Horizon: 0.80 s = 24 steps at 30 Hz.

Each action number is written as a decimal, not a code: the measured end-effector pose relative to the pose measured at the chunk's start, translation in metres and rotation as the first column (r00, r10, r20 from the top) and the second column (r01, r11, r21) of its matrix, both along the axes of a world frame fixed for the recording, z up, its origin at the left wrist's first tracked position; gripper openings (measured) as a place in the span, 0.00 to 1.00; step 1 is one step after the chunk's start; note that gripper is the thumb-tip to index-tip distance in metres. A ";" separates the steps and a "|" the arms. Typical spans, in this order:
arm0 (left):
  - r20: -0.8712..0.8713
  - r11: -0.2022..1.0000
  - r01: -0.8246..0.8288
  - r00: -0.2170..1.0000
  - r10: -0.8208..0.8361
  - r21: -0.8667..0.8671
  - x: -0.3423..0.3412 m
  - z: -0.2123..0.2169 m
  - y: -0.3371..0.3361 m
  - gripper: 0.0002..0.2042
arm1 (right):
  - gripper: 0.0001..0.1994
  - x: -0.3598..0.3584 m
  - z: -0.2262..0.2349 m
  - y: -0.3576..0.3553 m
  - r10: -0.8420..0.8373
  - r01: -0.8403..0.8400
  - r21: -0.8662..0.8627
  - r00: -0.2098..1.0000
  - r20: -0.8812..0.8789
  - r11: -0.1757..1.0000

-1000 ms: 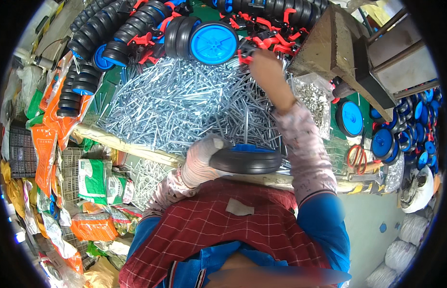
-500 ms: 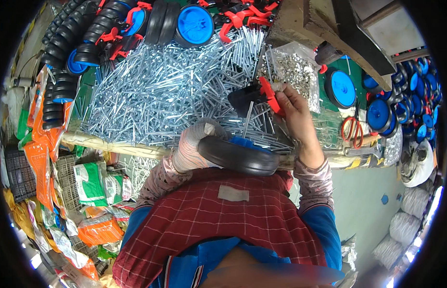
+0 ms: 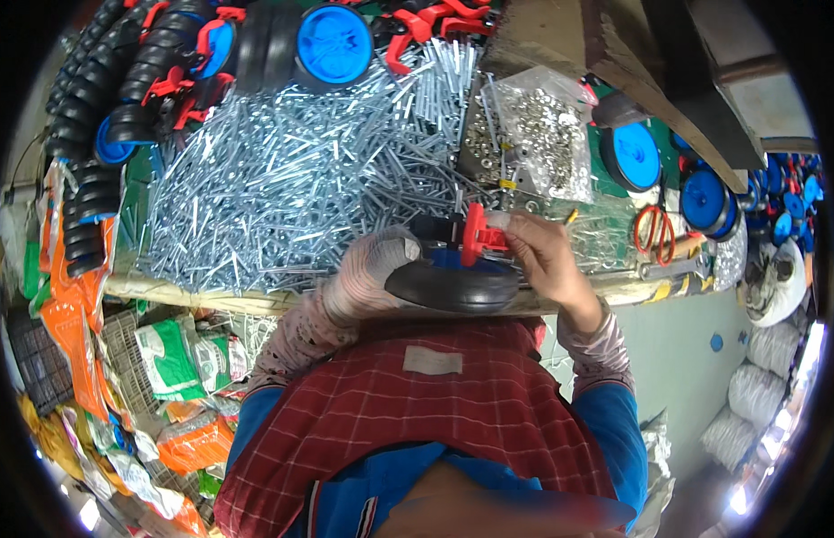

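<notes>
Head view, steeply downward, seemingly close

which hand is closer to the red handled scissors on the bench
Right. The right hand, pinching a red plastic piece over the black wheel, sits just beside the scissors. The gloved left hand grips the wheel's far side, farther away.

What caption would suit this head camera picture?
Gloved left hand steadies a black wheel while the right hand holds a red bracket on it.

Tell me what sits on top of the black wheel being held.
A red bracket sits on the black wheel, pinched by the right hand. The gloved left hand covers the wheel's left side; its blue hub barely shows.
</notes>
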<state>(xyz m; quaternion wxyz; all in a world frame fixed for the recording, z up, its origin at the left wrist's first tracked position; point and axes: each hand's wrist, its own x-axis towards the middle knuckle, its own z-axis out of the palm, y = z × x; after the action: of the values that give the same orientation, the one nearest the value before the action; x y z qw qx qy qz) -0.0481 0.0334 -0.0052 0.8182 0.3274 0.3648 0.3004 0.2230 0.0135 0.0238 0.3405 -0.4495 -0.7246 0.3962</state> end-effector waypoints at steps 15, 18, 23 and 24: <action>-0.187 0.092 0.197 0.977 -0.101 0.976 0.023 0.003 -0.005 0.19 | 0.33 0.184 -0.063 0.044 -0.706 0.308 0.635 0.311 0.637 0.708; -0.189 0.149 0.205 0.976 -0.111 0.967 0.031 -0.001 -0.015 0.19 | 0.29 0.178 -0.068 0.031 -0.780 0.373 0.686 0.317 0.539 0.625; -0.279 0.300 0.321 0.944 -0.177 0.898 0.038 0.000 -0.025 0.18 | 0.25 0.118 -0.031 -0.032 -0.716 0.725 0.020 0.684 -0.135 0.689; -0.270 0.344 0.331 0.939 -0.214 0.879 0.040 -0.001 -0.026 0.18 | 0.25 0.107 -0.034 -0.043 -0.629 0.643 -0.107 0.677 -0.382 0.758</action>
<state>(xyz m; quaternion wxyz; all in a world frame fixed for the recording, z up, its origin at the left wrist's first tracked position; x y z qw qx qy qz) -0.0084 0.0070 -0.0059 0.5204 0.7929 0.1232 0.2920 0.3301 -0.0292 -0.0104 0.6038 -0.5770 -0.4458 0.3221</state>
